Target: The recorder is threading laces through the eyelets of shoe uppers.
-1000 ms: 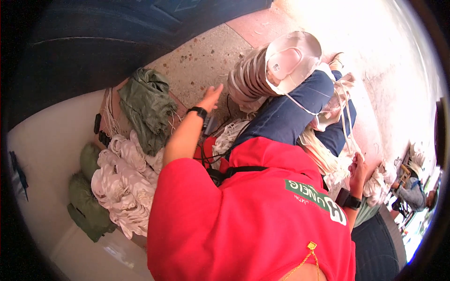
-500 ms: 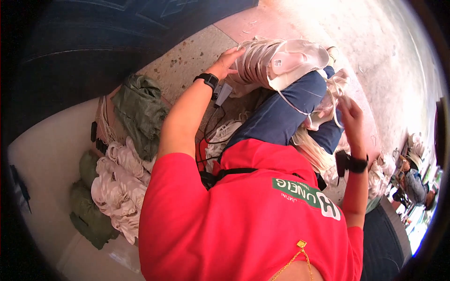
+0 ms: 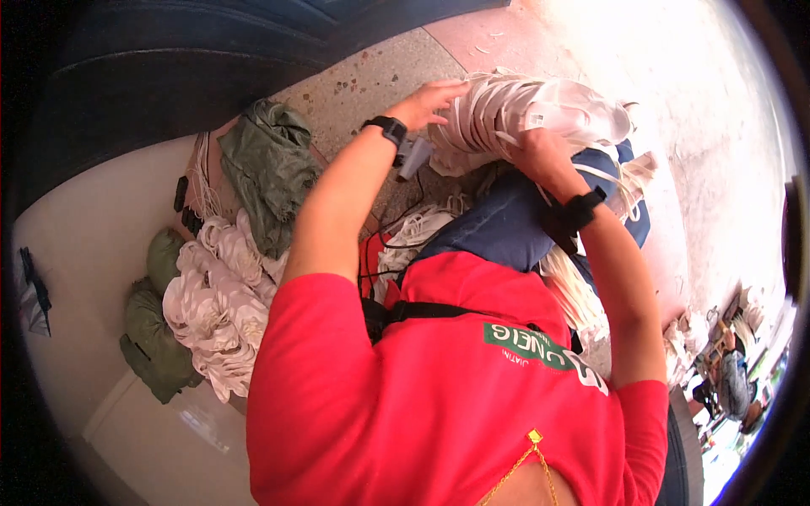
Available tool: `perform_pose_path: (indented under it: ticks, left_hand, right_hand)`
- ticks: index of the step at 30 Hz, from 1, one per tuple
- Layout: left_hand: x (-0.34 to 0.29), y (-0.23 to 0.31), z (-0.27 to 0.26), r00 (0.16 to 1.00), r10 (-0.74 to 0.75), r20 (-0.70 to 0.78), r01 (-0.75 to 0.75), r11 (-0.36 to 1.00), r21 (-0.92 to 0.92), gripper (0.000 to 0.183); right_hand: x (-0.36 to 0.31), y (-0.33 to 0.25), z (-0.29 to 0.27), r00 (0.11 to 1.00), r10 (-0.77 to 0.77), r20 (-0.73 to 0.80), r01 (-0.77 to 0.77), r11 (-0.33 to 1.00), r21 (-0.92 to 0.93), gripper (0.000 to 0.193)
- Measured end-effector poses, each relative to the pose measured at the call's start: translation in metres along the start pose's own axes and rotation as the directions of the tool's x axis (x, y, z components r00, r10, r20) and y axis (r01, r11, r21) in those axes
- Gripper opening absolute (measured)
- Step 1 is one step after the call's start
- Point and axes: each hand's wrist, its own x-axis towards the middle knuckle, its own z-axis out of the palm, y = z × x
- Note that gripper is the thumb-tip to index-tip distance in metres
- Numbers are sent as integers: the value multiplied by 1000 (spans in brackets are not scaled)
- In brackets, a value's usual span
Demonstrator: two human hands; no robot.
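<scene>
A bundle of pale pinkish-white shoe uppers [image 3: 489,114], nested one inside another with loose strings, rests by my raised knee. At its left end my left hand [image 3: 429,105] has its fingers stretched and apart, the tips touching the bundle. My right hand [image 3: 542,158] is curled at the near side of the front upper, next to a small white label; its fingertips are hidden. Another pale piece with straps [image 3: 634,187] hangs over my leg on the right. Below the bundle a grey box-shaped device [image 3: 414,160] with a black cable sits near my left wrist.
More pale uppers [image 3: 221,308] lie heaped at the left beside green sacks [image 3: 268,164]. White strings [image 3: 413,240] lie between my left arm and leg, and cream strips [image 3: 574,291] hang under my right arm. A dark blue panel [image 3: 211,63] stands at the upper left.
My right hand has moved left and up, from the strapped piece by my leg to the bundle. My left hand stays at the bundle's left end. The whole view has shifted slightly.
</scene>
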Motion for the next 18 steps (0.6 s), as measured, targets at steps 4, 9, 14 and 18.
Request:
perform_pose_path:
  ticks: [4, 9, 14, 18]
  left_hand:
    - [-42, 58, -73, 902, 353, -248, -323, 934, 153, 37]
    - [-168, 123, -157, 515, 606, -606, -564, 772, 292, 33]
    - [-311, 119, -211, 125, 582, -803, -506, 734, 453, 30]
    - [-317, 53, -252, 129, 469, -874, -536, 774, 336, 25]
  right_hand:
    - [-4, 17, -7, 981, 191, -15, -184, 960, 211, 34]
    - [-7, 21, -7, 970, 239, -47, -217, 936, 275, 35]
    - [-7, 20, -9, 965, 251, -79, -196, 886, 420, 38]
    - [-4, 17, -8, 968, 236, -85, -187, 904, 385, 38]
